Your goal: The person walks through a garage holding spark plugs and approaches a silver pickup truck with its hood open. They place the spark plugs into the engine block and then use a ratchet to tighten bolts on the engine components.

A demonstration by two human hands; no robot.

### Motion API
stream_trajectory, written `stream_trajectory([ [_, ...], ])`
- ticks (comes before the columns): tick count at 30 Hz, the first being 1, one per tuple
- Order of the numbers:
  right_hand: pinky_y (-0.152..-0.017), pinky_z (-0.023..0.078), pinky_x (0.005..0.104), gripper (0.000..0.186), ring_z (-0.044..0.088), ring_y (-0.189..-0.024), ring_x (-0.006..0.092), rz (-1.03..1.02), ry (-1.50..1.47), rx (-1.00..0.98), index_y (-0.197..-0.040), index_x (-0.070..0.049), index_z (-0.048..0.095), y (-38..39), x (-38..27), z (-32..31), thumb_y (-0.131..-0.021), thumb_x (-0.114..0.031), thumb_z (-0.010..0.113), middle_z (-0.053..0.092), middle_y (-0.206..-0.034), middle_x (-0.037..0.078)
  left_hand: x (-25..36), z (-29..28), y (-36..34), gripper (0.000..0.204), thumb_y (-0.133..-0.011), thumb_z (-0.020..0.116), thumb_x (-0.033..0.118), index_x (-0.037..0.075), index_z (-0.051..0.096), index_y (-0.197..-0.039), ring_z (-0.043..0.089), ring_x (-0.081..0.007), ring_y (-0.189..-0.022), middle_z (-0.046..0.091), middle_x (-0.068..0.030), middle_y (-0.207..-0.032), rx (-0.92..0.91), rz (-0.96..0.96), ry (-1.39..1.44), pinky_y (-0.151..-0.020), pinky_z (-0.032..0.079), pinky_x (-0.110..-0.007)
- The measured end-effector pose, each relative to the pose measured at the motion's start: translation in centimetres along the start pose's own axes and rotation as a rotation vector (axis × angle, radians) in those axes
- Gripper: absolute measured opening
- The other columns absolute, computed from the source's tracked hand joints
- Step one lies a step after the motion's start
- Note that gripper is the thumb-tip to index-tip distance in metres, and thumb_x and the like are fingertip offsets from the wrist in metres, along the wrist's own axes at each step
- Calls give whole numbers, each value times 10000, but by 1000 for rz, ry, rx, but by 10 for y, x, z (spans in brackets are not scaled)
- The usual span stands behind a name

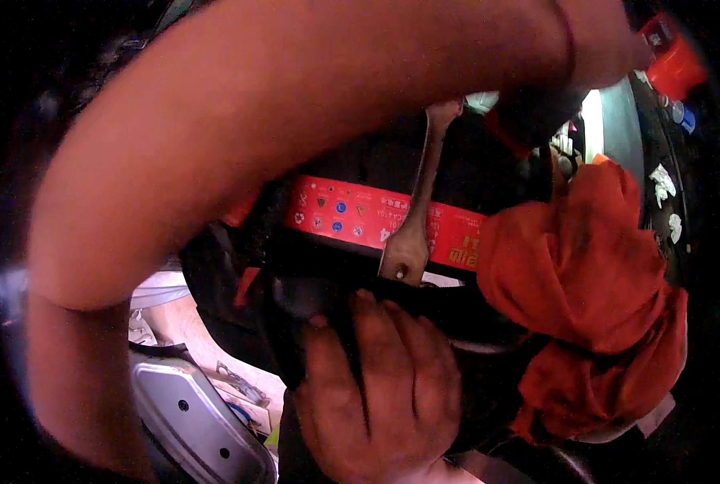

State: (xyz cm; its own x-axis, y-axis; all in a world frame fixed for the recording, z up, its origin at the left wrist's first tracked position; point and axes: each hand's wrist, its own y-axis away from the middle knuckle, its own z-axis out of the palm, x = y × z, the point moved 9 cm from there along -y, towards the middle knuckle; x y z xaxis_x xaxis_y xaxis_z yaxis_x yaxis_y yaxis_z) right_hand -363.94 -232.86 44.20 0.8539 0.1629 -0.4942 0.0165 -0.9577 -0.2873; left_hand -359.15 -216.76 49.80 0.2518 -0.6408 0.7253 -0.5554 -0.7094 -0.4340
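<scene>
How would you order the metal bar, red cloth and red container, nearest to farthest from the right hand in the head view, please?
1. Metal bar, just above the right hand.
2. Red cloth, to the right.
3. Red container, far upper right.

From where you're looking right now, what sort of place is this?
Probably a vehicle's engine or battery compartment: a metal bracket crosses the red face of a block that looks like a battery.

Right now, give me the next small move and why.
Probably slide the right hand slightly forward to steady the metal bar: its lower end lies just beyond the fingertips, and no finger shows on that end.
</scene>
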Motion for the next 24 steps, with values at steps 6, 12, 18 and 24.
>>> stream_trajectory([
  [6,-877,510,406,284,598,-1008,291,-15,11,59,-1118,-80,617,8,-3,1,-870,-183,525,631,-1113,160,-16,17,-18,395,-904,623,183,-74,423,-1129,622,-318,-973,548,-259,-1082,-229,-233,278,-812,540,-401],
  [12,-884,512,389,272,598,-1018,284,-151,128,193,-1136,-89,615,11,5,7,-912,-195,503,631,-1130,158,-2,3,-20,415,-871,647,222,-62,458,-1108,623,-324,-944,575,-234,-1037,-79,28,-18,-797,527,-400],
  [18,-866,490,457,316,571,-1010,333,-20,-13,18,-1106,-89,613,8,5,4,-801,-159,569,596,-1151,168,-2,7,-28,436,-838,671,262,-50,494,-1087,624,-330,-915,603,-208,-991,74,135,-213,-782,513,-399],
  [24,-881,484,460,318,574,-1015,331,-22,-43,-14,-1128,-78,593,6,0,5,-828,-180,567,593,-1162,171,-30,-16,-3,468,-772,723,243,-38,494,-1068,622,-398,-885,615,-234,-947,167,88,-67,-753,511,-441],
])
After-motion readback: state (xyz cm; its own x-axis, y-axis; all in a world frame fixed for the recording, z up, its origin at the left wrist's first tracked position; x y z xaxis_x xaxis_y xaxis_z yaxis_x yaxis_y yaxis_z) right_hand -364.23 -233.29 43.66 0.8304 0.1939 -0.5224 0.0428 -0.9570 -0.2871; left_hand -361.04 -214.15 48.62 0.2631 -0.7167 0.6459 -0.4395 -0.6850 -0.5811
